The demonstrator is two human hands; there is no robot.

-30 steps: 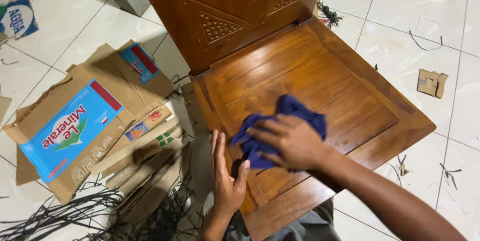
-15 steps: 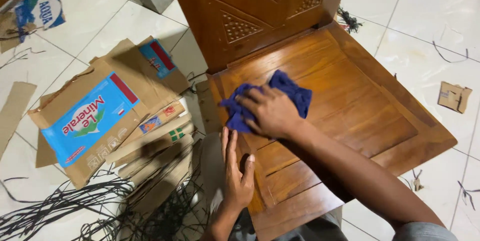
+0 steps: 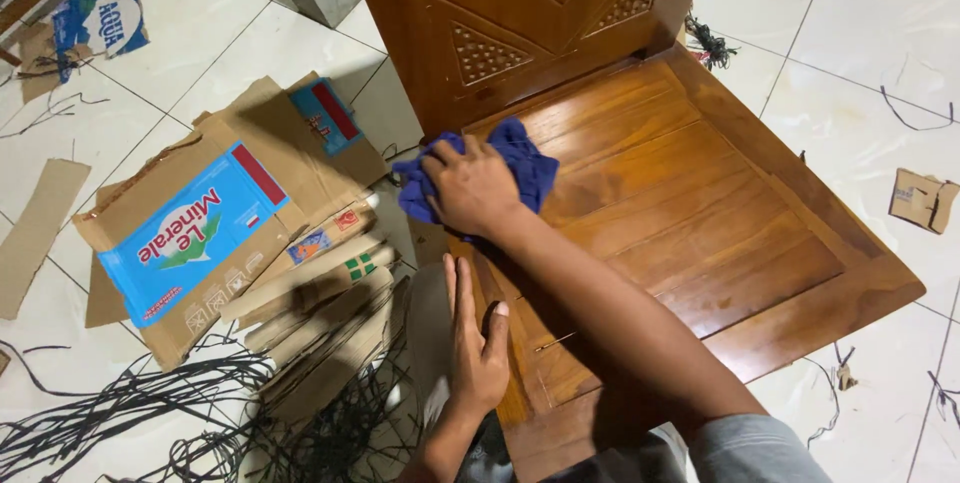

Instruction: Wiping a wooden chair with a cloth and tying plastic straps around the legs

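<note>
Near the centre of the frame, slightly above the middle, the right hand [image 3: 472,186] lies palm down on a crumpled dark blue cloth [image 3: 520,168], fingers spread and curled over it, pinning it against the wooden chair seat [image 3: 690,213] at its upper left corner, just under the carved chair back [image 3: 520,13]. The cloth pokes out from beneath the hand to the right and left. Lower down, left of centre, the left hand [image 3: 476,343] rests flat and released on the seat's left edge, gripping nothing. Flattened cardboard boxes [image 3: 215,233] lie on the tiled floor [image 3: 860,53] at left, with black straps [image 3: 130,413] tangled in the lower left corner.
</note>
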